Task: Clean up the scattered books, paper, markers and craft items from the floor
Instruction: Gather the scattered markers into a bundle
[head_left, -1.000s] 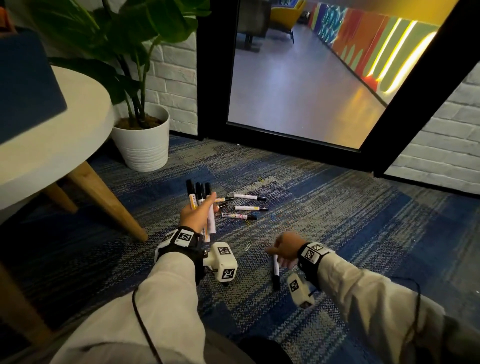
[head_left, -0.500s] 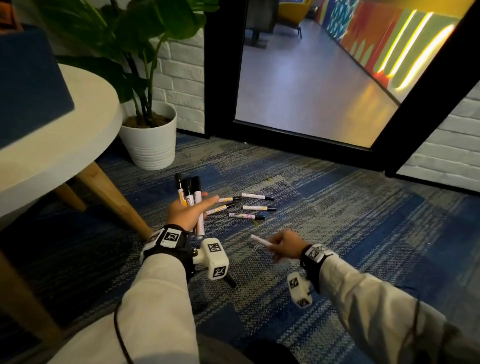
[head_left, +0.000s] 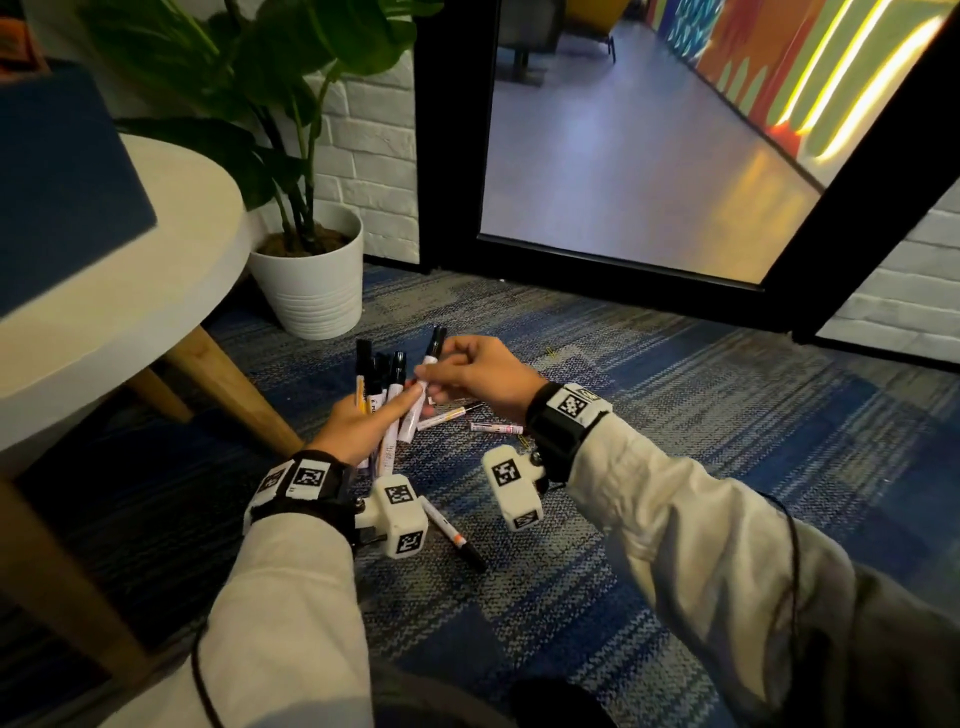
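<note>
My left hand (head_left: 363, 421) holds a bundle of white markers with black caps (head_left: 382, 379) upright above the blue carpet. My right hand (head_left: 480, 371) pinches one more marker (head_left: 427, 371) and sets it against the bundle, touching the left fingers. Two markers (head_left: 496, 427) lie on the carpet just under my right hand, partly hidden by it. Another marker (head_left: 454, 538) lies nearer to me, by the white block on my left wrist.
A round white table (head_left: 119, 317) with wooden legs stands at the left, a blue box (head_left: 62, 182) on it. A white plant pot (head_left: 311, 280) sits behind the markers by the brick wall. A black-framed glass door (head_left: 613, 260) closes the far side.
My right hand lifted a marker from the carpet and carried it left and up to the bundle in my left hand. The view has moved closer to the hands.
</note>
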